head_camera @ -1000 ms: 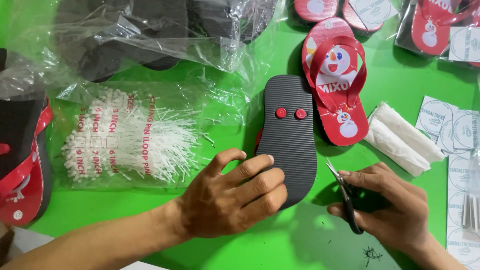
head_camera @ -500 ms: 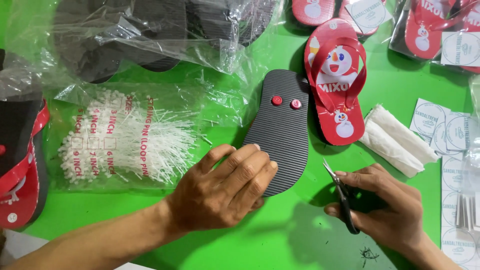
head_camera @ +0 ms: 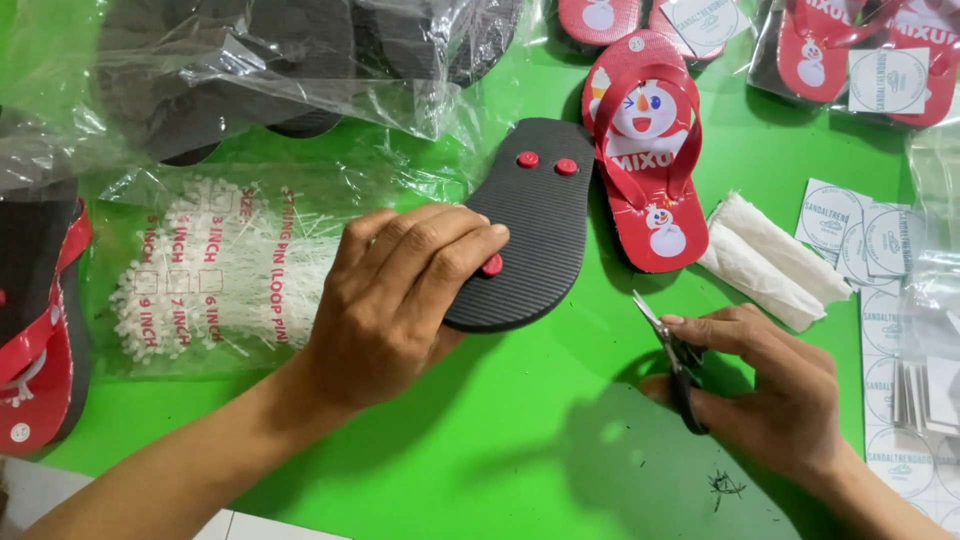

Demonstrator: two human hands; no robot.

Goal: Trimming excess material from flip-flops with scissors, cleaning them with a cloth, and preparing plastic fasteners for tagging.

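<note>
- The left hand (head_camera: 400,295) lies palm down on the heel end of a black sandal sole (head_camera: 535,215), fingers pressed together and flat on its ribbed underside; this grip pins the sole rather than closing around it.
- One red plug (head_camera: 492,266) shows just under the fingertips; two more red plugs (head_camera: 546,163) sit side by side near the toe end. The heel part of the sole is hidden by the hand.
- The right hand (head_camera: 765,390) is clamped on small dark scissors (head_camera: 675,365), blades pointing up toward the sole and well short of it; the handles are buried in the fingers, so the blades' opening is hard to judge.
- Just beside the sole lies a finished red sandal (head_camera: 645,200) with a cartoon print, its strap up.
- A folded white cloth (head_camera: 770,260) lies right of that, then round paper labels (head_camera: 850,235), partly cut off at the frame edge.
- Left of the sole, a clear bag of white loop pins (head_camera: 210,270); above it, plastic-wrapped dark soles (head_camera: 250,70), blurred by glare.
- All rests on a bright green worktop (head_camera: 540,440); nothing of the room beyond shows.
</note>
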